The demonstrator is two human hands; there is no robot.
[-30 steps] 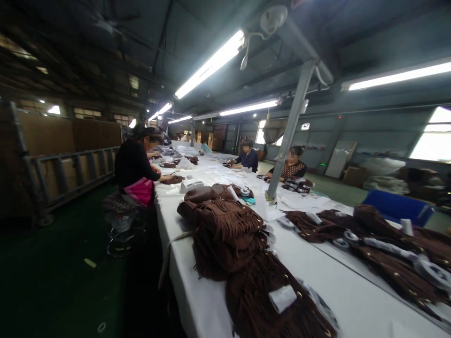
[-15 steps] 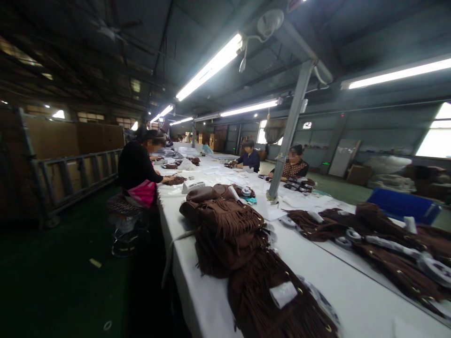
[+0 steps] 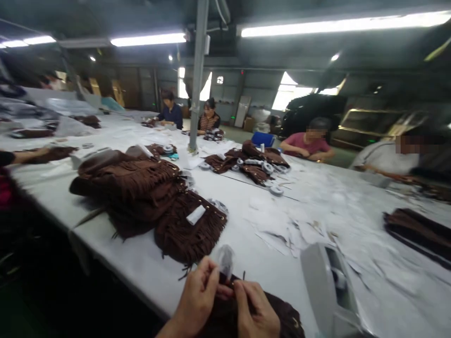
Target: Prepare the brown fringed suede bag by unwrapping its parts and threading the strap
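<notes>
The brown fringed piece (image 3: 246, 312) lies at the near edge of the desk (image 3: 246, 211), right under the hands; the left hand (image 3: 197, 300) and right hand (image 3: 257, 314) meet over its top edge, and their fingers (image 3: 211, 277) are pinched together on a small clear strip (image 3: 225, 260) that stands up from it, seemingly tape or a tag, too blurred to tell which; judging by this, the fixing of that strip to this piece is mid-way, not finished; a stack (image 3: 141, 192) of like pieces, one bearing a white label (image 3: 195, 215), lies just beyond to the left and looks dealt with, though that cannot be confirmed; a white dispenser (image 3: 327, 286) stands near the right hand, close to its elbow room; paper scraps (image 3: 299, 230) litter the desk beyond; another brown heap with tape rolls (image 3: 253, 164) sits further off by the post (image 3: 197, 75), and a dark piece (image 3: 419, 232) lies at far right; several people (image 3: 310, 141) sit at work on the far side, and another person's arm (image 3: 24, 155) reaches in from the left, well apart from the hands.
</notes>
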